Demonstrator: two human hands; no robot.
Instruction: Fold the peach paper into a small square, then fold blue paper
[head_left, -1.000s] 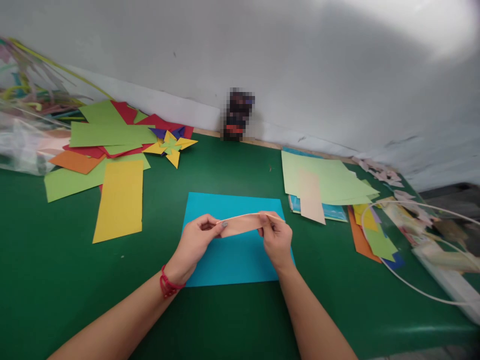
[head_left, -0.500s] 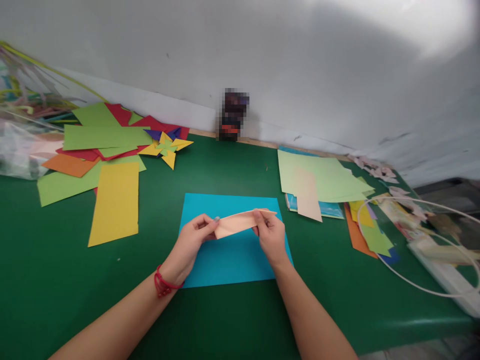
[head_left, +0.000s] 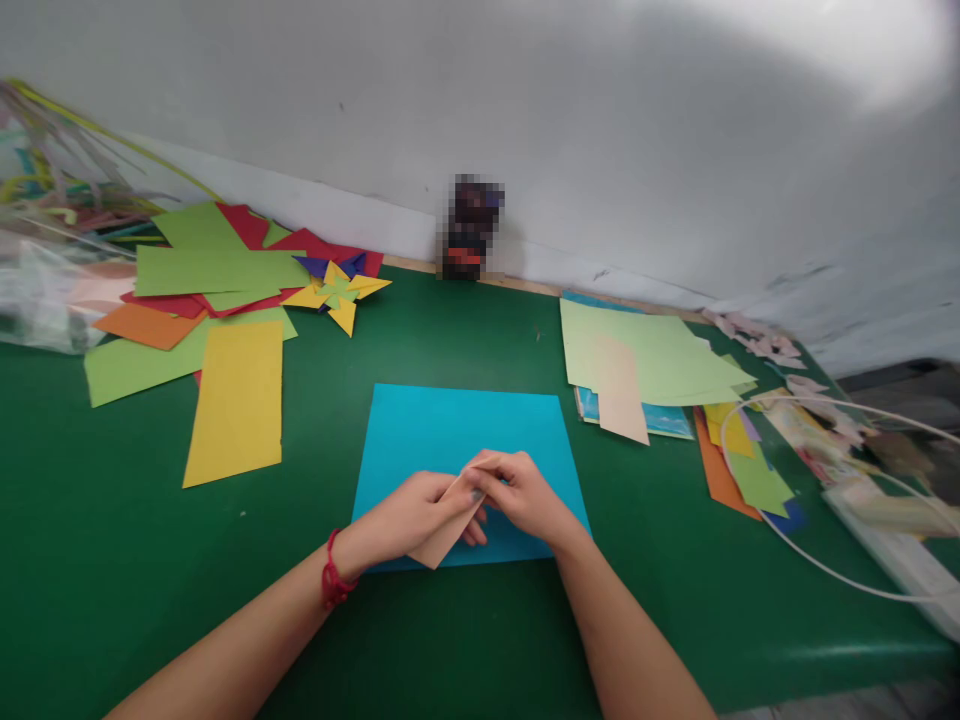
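A folded strip of peach paper (head_left: 442,540) slants between my two hands, its lower end poking out below my left fingers. My left hand (head_left: 420,510) is closed on the strip, thumb lying along its upper face. My right hand (head_left: 521,490) pinches the strip's far end, its fingers meeting those of my left hand. Part of the strip is covered by my fingers. Below both hands lies a bright blue sheet of paper (head_left: 465,420) on the green table (head_left: 480,640).
To the left are a yellow sheet (head_left: 236,410), several green and red sheets (head_left: 217,270), and a yellow-and-purple folded star (head_left: 335,292). Pale green sheets (head_left: 645,350) with a peach piece (head_left: 622,400) lie right. A white cable (head_left: 787,570) loops at the far right.
The peach strip has turned from nearly level to a steep slant and come lower. My hands have moved together until their fingers meet on it.
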